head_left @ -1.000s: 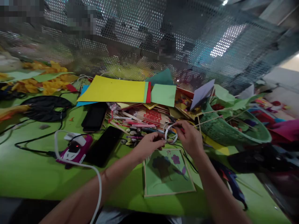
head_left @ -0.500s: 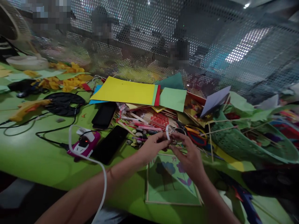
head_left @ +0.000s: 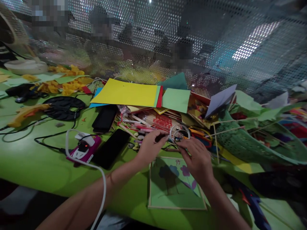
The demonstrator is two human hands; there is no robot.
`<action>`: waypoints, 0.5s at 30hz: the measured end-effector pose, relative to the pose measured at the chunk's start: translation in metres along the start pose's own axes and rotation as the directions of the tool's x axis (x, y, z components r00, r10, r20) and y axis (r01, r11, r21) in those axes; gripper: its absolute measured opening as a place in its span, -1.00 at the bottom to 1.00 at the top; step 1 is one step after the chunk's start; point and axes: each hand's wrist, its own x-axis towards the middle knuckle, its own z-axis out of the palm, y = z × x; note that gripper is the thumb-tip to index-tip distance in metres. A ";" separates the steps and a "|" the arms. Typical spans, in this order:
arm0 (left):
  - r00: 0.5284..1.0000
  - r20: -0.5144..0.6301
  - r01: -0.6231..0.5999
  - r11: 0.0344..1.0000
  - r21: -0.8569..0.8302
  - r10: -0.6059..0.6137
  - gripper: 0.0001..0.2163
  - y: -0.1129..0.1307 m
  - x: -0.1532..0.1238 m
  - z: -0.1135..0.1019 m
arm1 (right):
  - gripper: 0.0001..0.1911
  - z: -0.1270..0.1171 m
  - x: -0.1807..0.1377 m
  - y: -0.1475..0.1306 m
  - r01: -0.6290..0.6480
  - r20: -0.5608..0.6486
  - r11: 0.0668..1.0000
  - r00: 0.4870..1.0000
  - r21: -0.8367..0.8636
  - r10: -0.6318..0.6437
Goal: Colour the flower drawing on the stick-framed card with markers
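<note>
A thin white ring that looks like a roll of tape (head_left: 171,132) is held up over the craft clutter, its open middle facing me. My left hand (head_left: 150,147) pinches at its left side, thumb and forefinger together. My right hand (head_left: 198,156) grips the lower right rim with bent fingers. Just below the hands lies a green picture (head_left: 172,195) edged with thin sticks, showing a tree shape and paper flowers. Behind the roll are pens (head_left: 146,129), small stones (head_left: 136,146) and bundled wooden sticks (head_left: 155,119).
Two dark phones (head_left: 111,148) and a purple power strip (head_left: 87,148) with a white cable sit left. Coloured paper (head_left: 129,92) lies against the perforated screen (head_left: 144,48). A green basket (head_left: 254,143) and a blue glue gun (head_left: 255,204) are right; a yellow glue gun (head_left: 28,115) is far left.
The roll has turned to show its round opening more fully. My right hand has shifted slightly right and down, its fingers more folded; my left hand has moved slightly left.
</note>
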 end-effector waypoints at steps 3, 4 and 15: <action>0.998 0.008 -0.067 0.993 0.096 0.067 -0.87 0.001 -0.001 -0.002 | -0.85 0.000 -0.001 0.001 0.000 0.019 1.000 1.000 -0.004 0.000; 0.996 0.013 -0.087 0.988 0.126 0.086 -0.88 0.002 -0.001 -0.003 | -0.85 0.000 -0.001 0.002 -0.005 0.025 1.000 1.000 -0.002 0.005; 0.972 0.092 -0.233 0.921 0.311 0.215 -0.88 0.007 -0.005 -0.004 | -0.95 0.002 -0.003 -0.003 -0.018 0.043 0.999 0.999 -0.049 0.020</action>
